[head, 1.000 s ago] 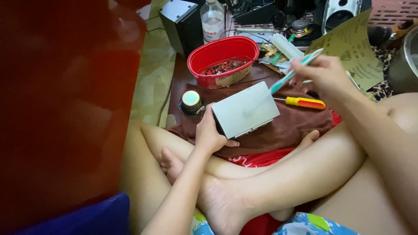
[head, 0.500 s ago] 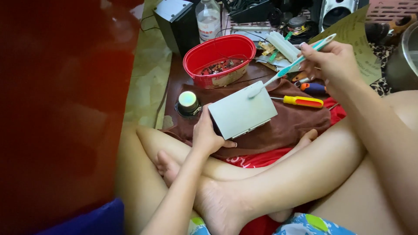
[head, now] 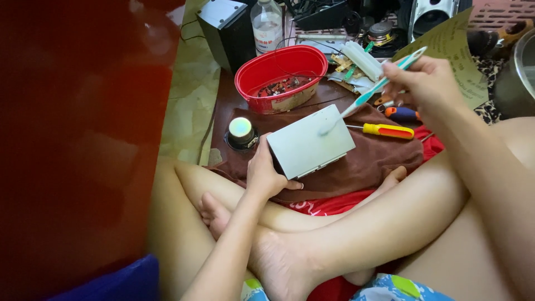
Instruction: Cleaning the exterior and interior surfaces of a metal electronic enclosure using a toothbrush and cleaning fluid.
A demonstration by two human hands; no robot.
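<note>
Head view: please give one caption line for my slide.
Left hand steadies a grey box; right hand brushes it with a toothbrush.

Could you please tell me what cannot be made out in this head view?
- Toothbrush bristles: motion-blurred on the grey box.
- Left side of the scene: covered by a blurred red shape.
- Red tub contents: too small.
- Left hand grip: fingers hidden behind the box.
- Metal pot: cut off by the right edge.

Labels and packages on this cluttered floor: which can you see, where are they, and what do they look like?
Clear plastic bottle: top centre, behind the red oval tub; white paper label around its middle.
Olive-green printed sheet: top right, behind the right hand; flat, dark lettering.
Tan label strip: on the tub's front wall.
No screens visible.
</note>
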